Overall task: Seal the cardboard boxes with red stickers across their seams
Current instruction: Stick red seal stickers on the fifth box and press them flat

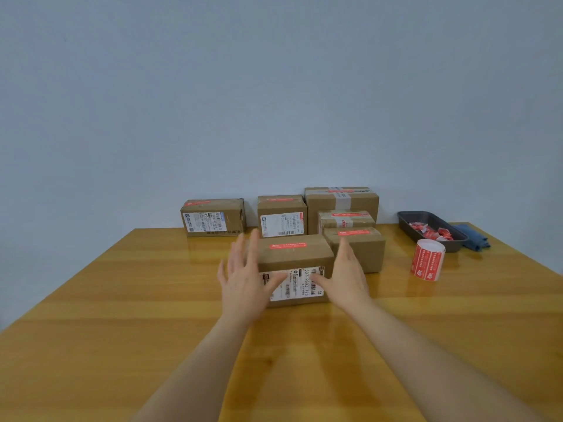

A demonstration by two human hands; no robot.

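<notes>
A cardboard box (297,257) lies in the middle of the wooden table (122,315), with a red sticker (288,246) across its top seam and a white shipping label on its front. My left hand (246,278) is spread with straight fingers at the box's left end. My right hand (345,274) is at its right end, fingers straight, thumb over the label. Whether they touch the box is unclear. A roll of red stickers (427,259) stands to the right.
Several more boxes bearing red stickers stand behind, against the wall: one at the left (212,218), one in the centre (281,216), a stack at the right (350,220). A dark tray (426,219) with crumpled red-and-white scraps and a blue cloth (475,237) sit far right.
</notes>
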